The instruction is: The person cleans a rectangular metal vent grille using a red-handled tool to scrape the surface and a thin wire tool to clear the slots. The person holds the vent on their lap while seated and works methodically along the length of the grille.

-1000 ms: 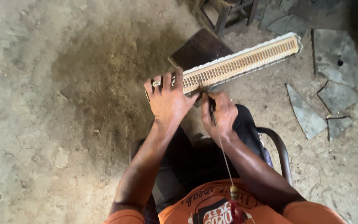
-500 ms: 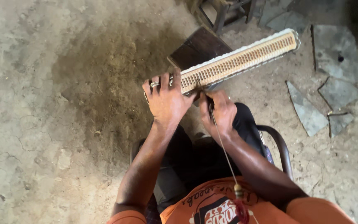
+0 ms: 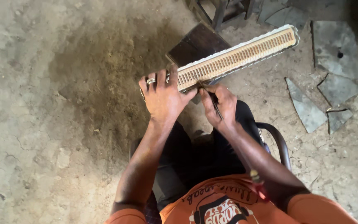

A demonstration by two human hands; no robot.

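Note:
A long pale radiator core with rows of slots lies slanted in front of me, its far end up to the right. My left hand, with a ring on one finger, grips the core's near end from above. My right hand pinches a thin dark tool whose tip touches the core's lower edge close to my left thumb. A thin wire runs from the tool back toward my chest.
A dark board lies under the core. Broken grey slabs litter the floor at the right. Wooden stool legs stand at the top. A curved chair arm is by my right side. Cracked concrete floor spreads left.
The hands and the core have stayed almost in place; the view shifted slightly and the right hand's tool edged a little along the core's lower edge.

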